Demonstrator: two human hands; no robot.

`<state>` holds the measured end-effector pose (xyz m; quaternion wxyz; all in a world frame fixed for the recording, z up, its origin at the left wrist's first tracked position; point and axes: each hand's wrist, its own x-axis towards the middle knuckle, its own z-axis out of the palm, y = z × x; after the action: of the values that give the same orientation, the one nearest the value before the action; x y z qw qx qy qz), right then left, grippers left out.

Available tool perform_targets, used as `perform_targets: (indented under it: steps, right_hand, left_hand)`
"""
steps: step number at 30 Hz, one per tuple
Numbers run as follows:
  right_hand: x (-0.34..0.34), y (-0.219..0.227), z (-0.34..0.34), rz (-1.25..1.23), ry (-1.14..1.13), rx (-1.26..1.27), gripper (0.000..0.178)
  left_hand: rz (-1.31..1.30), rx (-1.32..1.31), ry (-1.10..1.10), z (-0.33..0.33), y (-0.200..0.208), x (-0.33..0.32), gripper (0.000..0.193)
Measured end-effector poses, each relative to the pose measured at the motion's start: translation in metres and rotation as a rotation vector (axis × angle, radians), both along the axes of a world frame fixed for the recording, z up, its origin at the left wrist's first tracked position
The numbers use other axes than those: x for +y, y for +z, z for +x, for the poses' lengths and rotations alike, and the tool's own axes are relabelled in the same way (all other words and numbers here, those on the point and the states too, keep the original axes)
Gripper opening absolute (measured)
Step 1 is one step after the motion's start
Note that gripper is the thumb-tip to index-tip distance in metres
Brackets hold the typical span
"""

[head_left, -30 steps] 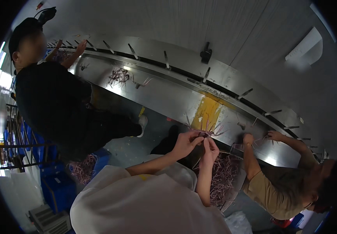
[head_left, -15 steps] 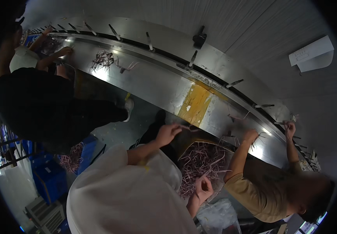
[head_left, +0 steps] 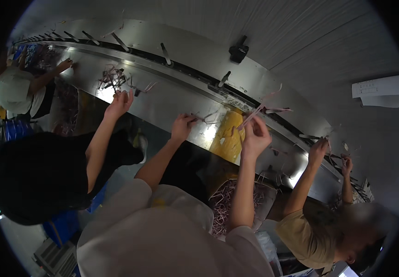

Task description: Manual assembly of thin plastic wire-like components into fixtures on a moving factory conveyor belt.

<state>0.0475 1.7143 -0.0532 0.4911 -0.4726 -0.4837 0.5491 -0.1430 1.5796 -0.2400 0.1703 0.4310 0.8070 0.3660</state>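
My left hand (head_left: 184, 128) is closed in a pinch over the metal bench, with a thin dark-pinkish branched piece (head_left: 204, 118) at its fingertips. Farther right, my right hand (head_left: 256, 137) pinches long pink strip-like pieces (head_left: 253, 115), held up beside the rail of pegs. One pink piece (head_left: 278, 110) lies across a peg just beyond those fingers; whether it touches my hand I cannot tell. Below my right forearm, a bin (head_left: 267, 205) holds a tangled heap of similar pink strips (head_left: 222, 203).
A curved rail (head_left: 188, 85) carries upright pegs (head_left: 165, 54) along the bench (head_left: 162, 106). A yellow patch (head_left: 227, 141) marks the bench. Another tangle (head_left: 111, 78) lies left, near a co-worker's hand (head_left: 118, 105). At right, another person's hand (head_left: 319, 150) works at the pegs.
My right hand has risen from over the bin to the peg rail with pink strips. My left hand has moved up and left over the bench. The left co-worker's arm now reaches toward the tangle.
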Motion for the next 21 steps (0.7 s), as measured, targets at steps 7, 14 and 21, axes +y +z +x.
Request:
perform_targets:
  steps: [7, 14, 21]
  right_hand:
    - [0.036, 0.013, -0.075, 0.369, 0.035, -0.169, 0.021]
    - [0.066, 0.004, -0.115, 0.138, 0.029, -0.015, 0.021]
    - [0.099, -0.04, -0.065, 0.144, -0.04, -0.079, 0.023]
  left_hand:
    - [-0.045, -0.137, 0.248, -0.017, 0.038, 0.008, 0.036]
    - [0.217, -0.151, 0.131, -0.048, 0.136, 0.112, 0.043]
    - [0.26, -0.009, -0.195, 0.0, 0.119, 0.198, 0.026]
